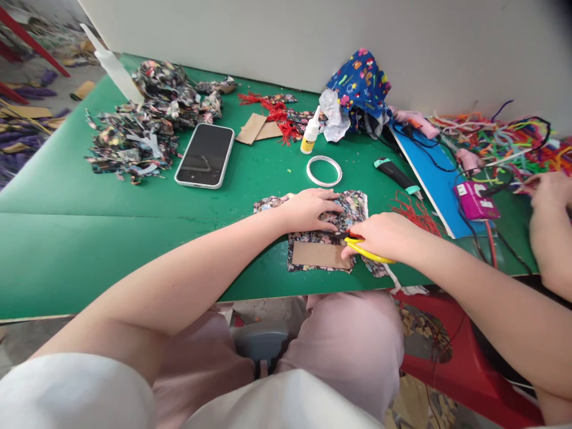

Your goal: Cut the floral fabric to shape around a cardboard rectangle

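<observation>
Dark floral fabric point(355, 205) lies near the front edge of the green table point(134, 238). My left hand point(310, 211) rests flat on it, fingers spread. In my right hand point(379, 233) are yellow-handled scissors point(370, 251), their blades mostly hidden at the fabric by my left fingertips. Just below, a brown cardboard rectangle point(317, 254) sits on another floral piece, touched at its right end by my right fingers. A white tape roll point(324, 171) lies beyond the fabric.
Left are a phone point(205, 156), a fabric scrap pile point(156, 119) and a white bottle point(117, 74). Behind stands a glue bottle point(310, 134). Right are a cutter point(397, 177), red strings point(417, 214), a blue board point(429, 179), a purple box point(476, 201) and another person's hand point(549, 189).
</observation>
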Motion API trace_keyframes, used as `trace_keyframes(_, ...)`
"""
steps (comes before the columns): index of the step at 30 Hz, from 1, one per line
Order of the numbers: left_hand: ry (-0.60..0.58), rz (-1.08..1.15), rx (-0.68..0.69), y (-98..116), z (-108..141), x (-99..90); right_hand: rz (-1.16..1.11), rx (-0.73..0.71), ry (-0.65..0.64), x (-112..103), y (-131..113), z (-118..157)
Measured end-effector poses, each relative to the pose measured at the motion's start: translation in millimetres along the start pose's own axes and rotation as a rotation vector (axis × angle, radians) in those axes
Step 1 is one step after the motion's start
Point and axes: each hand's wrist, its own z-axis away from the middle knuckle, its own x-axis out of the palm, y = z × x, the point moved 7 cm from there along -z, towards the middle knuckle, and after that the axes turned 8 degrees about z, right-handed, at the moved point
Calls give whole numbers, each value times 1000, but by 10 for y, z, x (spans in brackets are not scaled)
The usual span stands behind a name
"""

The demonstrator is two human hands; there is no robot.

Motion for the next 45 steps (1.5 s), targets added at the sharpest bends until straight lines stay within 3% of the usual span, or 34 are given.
trace_keyframes(8,-15,138,-12,-42,-17,-45,38,-5,20,-17,-38,53)
trace_keyframes(38,-3,79,24,-8,-16,-20,95,11,127,-179,-84,-61)
trace_keyframes(45,9,208,-20,-32,42,-252,69,-11,192,-128,-85,-23)
